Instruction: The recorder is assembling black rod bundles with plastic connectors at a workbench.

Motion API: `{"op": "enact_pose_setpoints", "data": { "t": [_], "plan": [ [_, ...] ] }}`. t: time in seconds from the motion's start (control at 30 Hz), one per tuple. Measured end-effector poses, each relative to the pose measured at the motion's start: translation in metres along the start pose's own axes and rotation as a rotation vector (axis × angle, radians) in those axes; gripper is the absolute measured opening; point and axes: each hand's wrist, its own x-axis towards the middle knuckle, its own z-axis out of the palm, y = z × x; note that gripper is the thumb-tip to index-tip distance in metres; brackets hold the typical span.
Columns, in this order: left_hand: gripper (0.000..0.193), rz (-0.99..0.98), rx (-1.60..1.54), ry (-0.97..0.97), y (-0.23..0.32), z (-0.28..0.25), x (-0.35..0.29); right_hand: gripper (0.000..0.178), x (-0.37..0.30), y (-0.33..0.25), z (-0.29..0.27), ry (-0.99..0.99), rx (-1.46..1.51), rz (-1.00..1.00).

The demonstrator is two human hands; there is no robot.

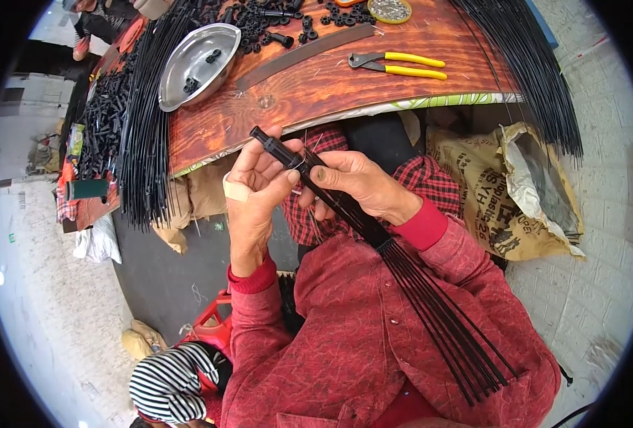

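A black umbrella frame [385, 247] runs slantwise across my lap, its thin ribs fanning out over my red jacket. My left hand [251, 196], with a tan plaster on it, has its thumb and fingers closed round the black ribbed plastic hub [279, 151] at the upper end. Just below the hub, my right hand [366, 184] grips the bundled ribs, thumb on top. A thin wire seems to show at the joint between my two hands, though the fingers hide most of it.
Yellow-handled nippers [398, 63], a flat metal strip [306, 55], a metal bowl [201, 64] and a yellow dish of small metal pieces [390, 10] lie on the wooden table [288, 96]. Rib bundles [145, 121] hang over its edge. Right stands an open sack [487, 192]; lower left, a person in a striped hat [170, 381].
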Motion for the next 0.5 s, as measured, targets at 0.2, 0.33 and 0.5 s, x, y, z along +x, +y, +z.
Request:
{"op": "enact_pose_setpoints", "data": {
  "t": [0.2, 0.33, 0.5],
  "plan": [
    [0.062, 0.052, 0.026, 0.029, -0.007, 0.001, -0.002, 0.037, -0.001, -0.001, 0.006, 0.005, -0.014, -0.010],
    [0.061, 0.076, -0.020, 0.025, -0.012, 0.001, -0.002, 0.039, -0.002, -0.004, 0.008, 0.011, -0.067, -0.028],
    [0.059, 0.117, 0.022, 0.044, -0.015, 0.005, 0.001, 0.044, -0.002, -0.003, 0.006, 0.024, -0.103, -0.031]
  ]
}}
